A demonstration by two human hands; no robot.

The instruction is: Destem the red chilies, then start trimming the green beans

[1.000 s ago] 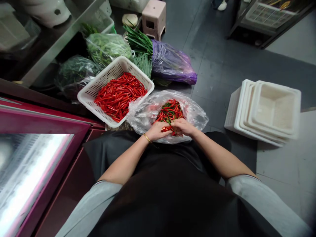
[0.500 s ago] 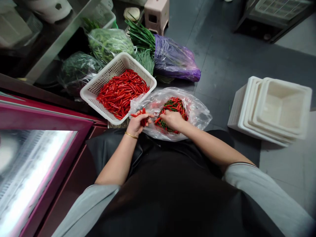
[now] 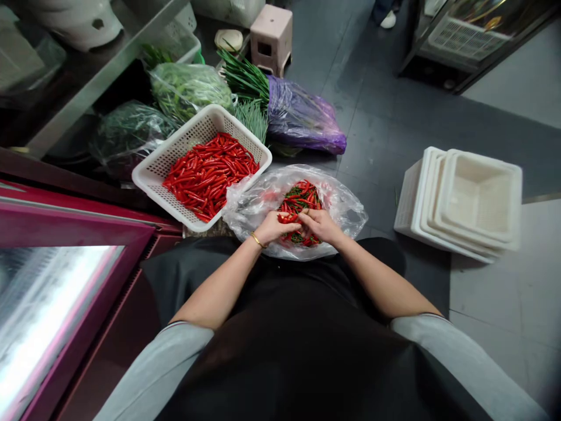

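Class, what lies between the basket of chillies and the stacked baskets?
In the head view: a clear plastic bag holding chillies, then dark floor.

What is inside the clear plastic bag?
Red, green-stemmed chillies lie inside the bag. The left hand and right hand cover some; whatever lies beneath the top layer cannot be seen.

Clear bag (image 3: 346,202) hides part of basket's (image 3: 208,124) right edge; right hand's (image 3: 322,225) fingers partly hidden, grip unclear; other person's leg (image 3: 381,11) on floor (image 3: 377,120) cut off by top edge.
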